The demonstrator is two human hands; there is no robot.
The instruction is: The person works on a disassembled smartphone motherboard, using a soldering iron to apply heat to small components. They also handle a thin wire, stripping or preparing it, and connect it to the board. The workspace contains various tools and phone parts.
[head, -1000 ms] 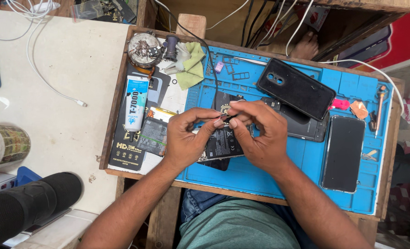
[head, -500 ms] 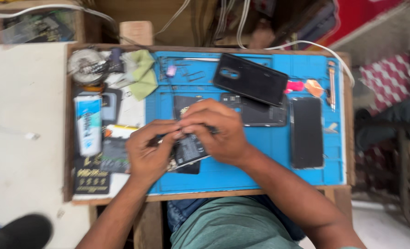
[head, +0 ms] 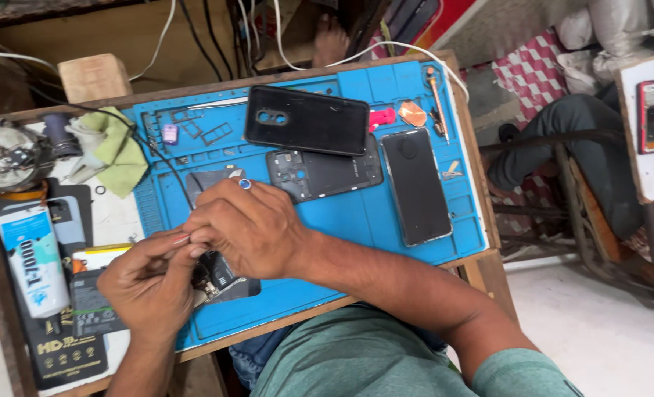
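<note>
Blue repair mat (head: pixel 386 220) covers the wooden counter (head: pixel 481 184), parts all over it. Lower left of frame: your left hand (head: pixel 151 283), fingers pressed together, pinching a small part too tiny to identify. Just right, touching it, your right hand (head: pixel 250 224) is curled over the opened phone (head: pixel 220 276) at lower centre. Phone looks light, rigid, fragile inside: hold it by the edges, off the board. Black back cover (head: pixel 306 121) and dark screen panel (head: pixel 415 184) lie upper right. Versus half a second ago, view swung right; hands stay locked together.
</note>
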